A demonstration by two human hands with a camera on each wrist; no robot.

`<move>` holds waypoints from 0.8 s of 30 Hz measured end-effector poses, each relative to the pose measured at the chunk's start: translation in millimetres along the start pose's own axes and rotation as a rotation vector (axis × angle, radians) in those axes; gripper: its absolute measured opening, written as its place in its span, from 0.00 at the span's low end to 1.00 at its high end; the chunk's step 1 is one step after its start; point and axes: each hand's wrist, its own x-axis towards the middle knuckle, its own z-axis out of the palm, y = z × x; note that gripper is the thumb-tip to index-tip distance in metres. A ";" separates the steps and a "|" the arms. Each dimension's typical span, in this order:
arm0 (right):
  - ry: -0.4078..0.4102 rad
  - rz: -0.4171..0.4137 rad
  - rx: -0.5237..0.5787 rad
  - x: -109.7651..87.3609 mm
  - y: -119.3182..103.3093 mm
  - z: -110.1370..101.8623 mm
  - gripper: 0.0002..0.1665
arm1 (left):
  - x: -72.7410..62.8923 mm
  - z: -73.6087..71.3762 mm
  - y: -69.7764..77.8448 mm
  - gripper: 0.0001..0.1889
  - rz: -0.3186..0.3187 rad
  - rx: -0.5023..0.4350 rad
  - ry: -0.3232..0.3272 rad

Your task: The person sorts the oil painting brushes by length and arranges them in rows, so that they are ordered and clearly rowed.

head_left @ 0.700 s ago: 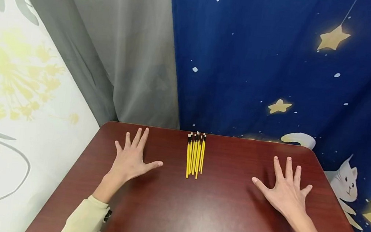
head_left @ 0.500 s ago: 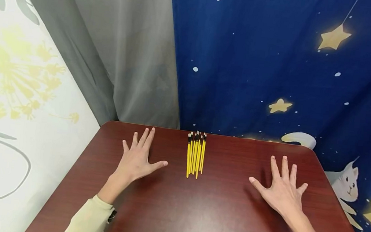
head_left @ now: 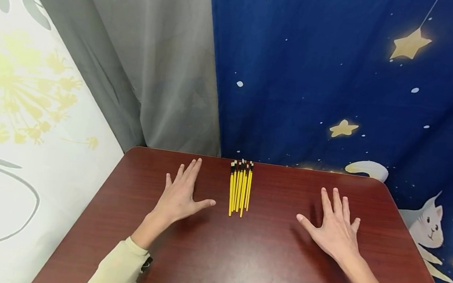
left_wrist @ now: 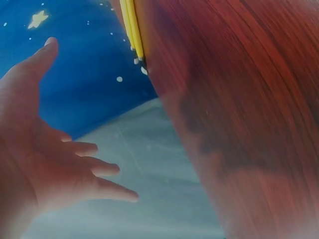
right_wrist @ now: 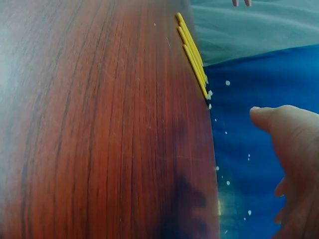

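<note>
Several paintbrushes [head_left: 240, 190] with yellow handles, black ferrules and pale tips lie side by side near the table's far edge, bristles pointing away. To their left is my left hand [head_left: 179, 198], fingers spread and thumb reaching toward the handles without touching them. My right hand [head_left: 334, 227] is farther off on the right, its fingers also spread and holding nothing. In the left wrist view, some yellow handles [left_wrist: 131, 25] show beyond the left hand [left_wrist: 45, 149]. The right wrist view has the brushes [right_wrist: 192, 55] at the table edge, apart from the right thumb [right_wrist: 279, 119].
A dark red-brown wooden table [head_left: 216, 257] with rounded corners fills the lower view. Behind it hang a grey curtain [head_left: 180, 65] and a blue star-patterned curtain [head_left: 297, 75]. A white, flower-printed surface [head_left: 28, 142] stands at the left.
Both hands have moved inward toward the paintbrushes, the left one to the right and the right one to the left. The brushes have stayed in place.
</note>
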 end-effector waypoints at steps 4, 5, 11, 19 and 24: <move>0.041 -0.042 0.033 5.3 -7.3 2.1 0.67 | 2.2 1.5 5.0 0.66 -0.007 -0.065 -0.033; 0.048 -0.051 0.040 6.9 -9.0 2.6 0.67 | 2.6 2.2 6.1 0.66 -0.010 -0.080 -0.040; 0.067 -0.102 0.072 14.8 -19.7 7.1 0.65 | 3.7 4.8 11.1 0.62 -0.050 -0.166 -0.058; 0.059 -0.146 0.112 28.0 -34.4 17.6 0.62 | 14.6 11.5 20.7 0.54 -0.140 -0.241 -0.096; 0.031 -0.163 0.129 35.8 -45.5 25.0 0.57 | 25.3 16.7 27.0 0.50 -0.157 -0.273 -0.108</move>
